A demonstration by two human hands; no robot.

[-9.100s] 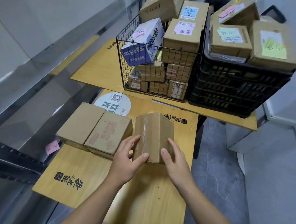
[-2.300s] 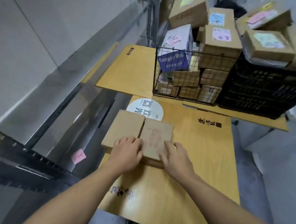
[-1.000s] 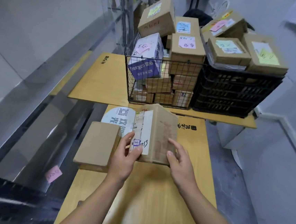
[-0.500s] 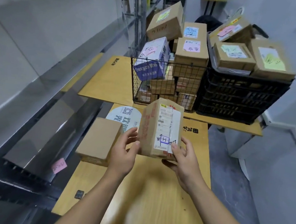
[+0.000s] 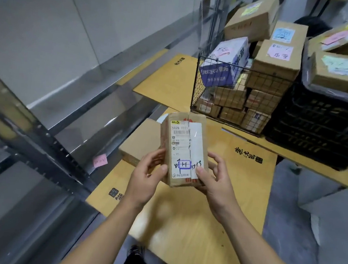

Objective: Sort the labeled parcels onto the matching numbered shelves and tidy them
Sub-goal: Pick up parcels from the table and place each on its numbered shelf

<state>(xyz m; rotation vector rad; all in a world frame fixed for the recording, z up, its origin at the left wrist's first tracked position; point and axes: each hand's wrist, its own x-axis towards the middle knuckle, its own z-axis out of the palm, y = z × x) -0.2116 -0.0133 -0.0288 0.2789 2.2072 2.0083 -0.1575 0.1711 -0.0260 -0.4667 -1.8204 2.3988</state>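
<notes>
A brown cardboard parcel (image 5: 183,147) is held upright above the wooden table (image 5: 198,219), its white shipping label facing me with handwritten marks and a blue box near the bottom. My left hand (image 5: 146,178) grips its lower left edge, thumb on the front. My right hand (image 5: 215,182) grips the lower right edge, thumb on the label. A second plain brown parcel (image 5: 141,143) lies flat on the table behind and left of the held one. A metal shelf (image 5: 67,121) with a pink note (image 5: 100,161) on its edge runs along the left.
A wire basket (image 5: 196,87) full of labeled boxes and a black plastic crate (image 5: 318,128) topped with more boxes stand on a farther wooden table (image 5: 169,82). A dark shelf upright (image 5: 46,147) crosses at lower left. Grey floor lies to the right.
The parcel has been lifted off the table and turned so its label faces me. My view has shifted toward the shelf on the left; the other parcel stays flat on the table.
</notes>
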